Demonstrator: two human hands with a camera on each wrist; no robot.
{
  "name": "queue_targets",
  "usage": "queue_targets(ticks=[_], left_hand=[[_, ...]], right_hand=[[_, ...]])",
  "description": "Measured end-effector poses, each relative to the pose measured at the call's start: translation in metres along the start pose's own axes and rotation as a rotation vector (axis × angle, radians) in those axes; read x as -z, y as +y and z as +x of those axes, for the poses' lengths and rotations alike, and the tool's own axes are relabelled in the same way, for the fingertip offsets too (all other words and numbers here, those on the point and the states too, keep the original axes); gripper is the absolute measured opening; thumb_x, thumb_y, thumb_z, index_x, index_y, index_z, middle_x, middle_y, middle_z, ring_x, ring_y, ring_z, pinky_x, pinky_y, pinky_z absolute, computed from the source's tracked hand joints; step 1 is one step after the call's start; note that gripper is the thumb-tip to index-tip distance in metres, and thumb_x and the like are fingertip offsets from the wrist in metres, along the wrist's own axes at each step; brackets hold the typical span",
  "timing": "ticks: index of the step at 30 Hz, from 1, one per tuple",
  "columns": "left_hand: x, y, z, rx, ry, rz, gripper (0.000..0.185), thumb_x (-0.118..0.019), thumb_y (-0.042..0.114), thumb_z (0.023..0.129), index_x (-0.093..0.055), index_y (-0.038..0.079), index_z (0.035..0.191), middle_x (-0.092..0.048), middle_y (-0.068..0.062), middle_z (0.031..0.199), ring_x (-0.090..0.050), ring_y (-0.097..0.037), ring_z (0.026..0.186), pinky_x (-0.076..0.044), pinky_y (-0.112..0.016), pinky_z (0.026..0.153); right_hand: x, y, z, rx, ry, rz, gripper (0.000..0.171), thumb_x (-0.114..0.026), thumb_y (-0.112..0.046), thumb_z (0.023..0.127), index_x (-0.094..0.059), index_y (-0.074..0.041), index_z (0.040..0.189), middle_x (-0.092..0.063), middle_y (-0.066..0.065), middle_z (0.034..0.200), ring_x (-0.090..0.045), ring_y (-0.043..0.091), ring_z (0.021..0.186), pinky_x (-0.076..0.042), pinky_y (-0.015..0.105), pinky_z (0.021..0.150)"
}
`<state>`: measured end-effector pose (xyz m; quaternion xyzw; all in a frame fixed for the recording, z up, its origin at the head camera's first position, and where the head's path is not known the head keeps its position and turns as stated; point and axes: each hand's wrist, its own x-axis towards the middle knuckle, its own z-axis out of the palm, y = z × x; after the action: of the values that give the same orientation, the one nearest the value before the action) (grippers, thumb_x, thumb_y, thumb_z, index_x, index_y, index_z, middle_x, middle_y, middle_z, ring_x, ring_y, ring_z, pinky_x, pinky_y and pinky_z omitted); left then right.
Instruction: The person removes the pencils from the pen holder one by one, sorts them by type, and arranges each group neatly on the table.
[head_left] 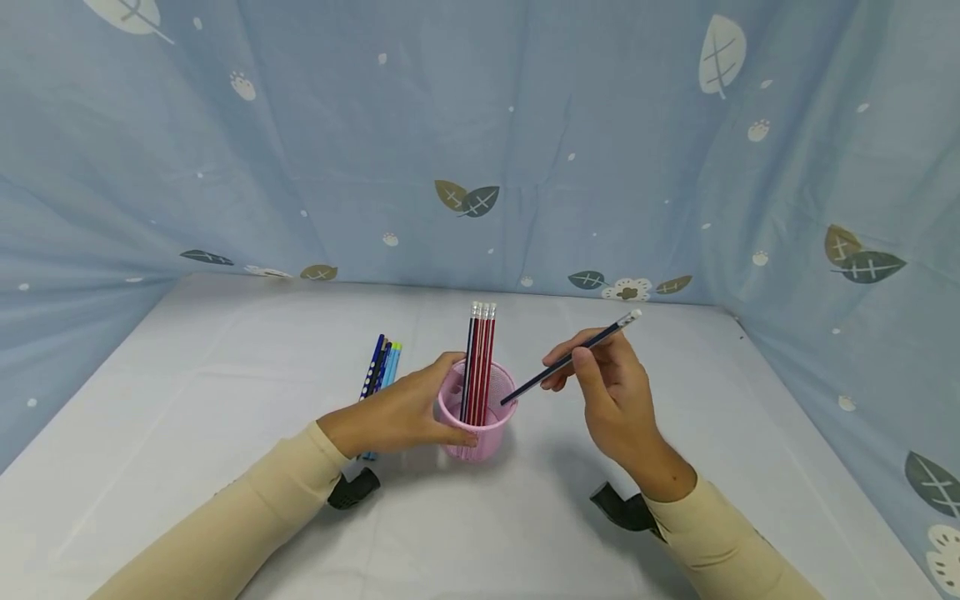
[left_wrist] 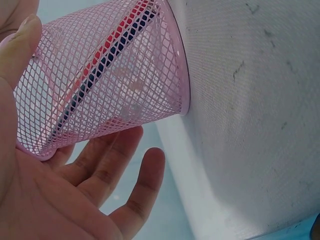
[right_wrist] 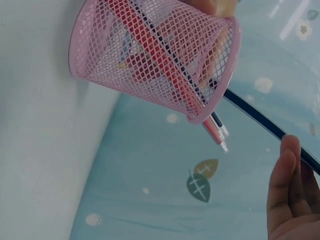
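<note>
The left hand (head_left: 393, 414) curls its grip round the pink wire-mesh pencil cup (head_left: 477, 421) standing on the white desk (head_left: 187, 392); it looks light and easily tipped. The right hand (head_left: 611, 392) pinches a slim dark blue pencil (head_left: 567, 357) at mid-shaft, its tip at the rim; stiff, light, best held there. Inside stand several red and dark pencils (head_left: 480, 360), and loose blue pens (head_left: 382, 365) lie beyond.

One pink mesh cup (head_left: 477, 425), two hands
</note>
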<state>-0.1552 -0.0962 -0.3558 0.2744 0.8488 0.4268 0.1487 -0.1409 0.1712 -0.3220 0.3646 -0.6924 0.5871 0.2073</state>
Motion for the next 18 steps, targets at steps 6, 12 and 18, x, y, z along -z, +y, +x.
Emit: queue_targets(ticks=[6,12,18], left_hand=[[-0.0002,-0.0001,-0.0002,-0.004,-0.002,-0.012,0.100,-0.087,0.037,0.076,-0.025,0.018,0.153,-0.063,0.004,0.130,-0.059,-0.006,0.118,-0.048,-0.036,0.105],[-0.0004,0.0003,-0.0001,-0.004,0.000,-0.017,0.100,-0.088,0.036,0.076,-0.026,0.019,0.152,-0.062,0.003,0.131,-0.059,-0.007,0.118,-0.049,-0.035,0.104],[-0.0001,0.0005,-0.0003,0.003,-0.002,-0.023,0.099,-0.088,0.037,0.076,-0.027,0.018,0.151,-0.062,0.002,0.131,-0.059,-0.007,0.117,-0.049,-0.034,0.103]], right_hand=[[0.0011,-0.0002,0.0026,0.071,0.073,0.083,0.022,-0.038,-0.004,0.107,-0.038,0.018,0.107,-0.073,0.005,0.088,-0.066,0.014,0.059,-0.055,0.024,0.058],[0.0053,0.0012,0.0016,-0.012,0.092,0.048,0.017,-0.037,-0.007,0.108,-0.042,0.009,0.111,-0.069,0.002,0.080,-0.062,0.014,0.051,-0.050,0.023,0.048],[0.0061,0.0094,0.0010,-0.299,-0.016,0.002,0.017,-0.034,-0.015,0.110,-0.045,-0.004,0.117,-0.064,0.007,0.075,-0.057,0.019,0.046,-0.050,0.030,0.044]])
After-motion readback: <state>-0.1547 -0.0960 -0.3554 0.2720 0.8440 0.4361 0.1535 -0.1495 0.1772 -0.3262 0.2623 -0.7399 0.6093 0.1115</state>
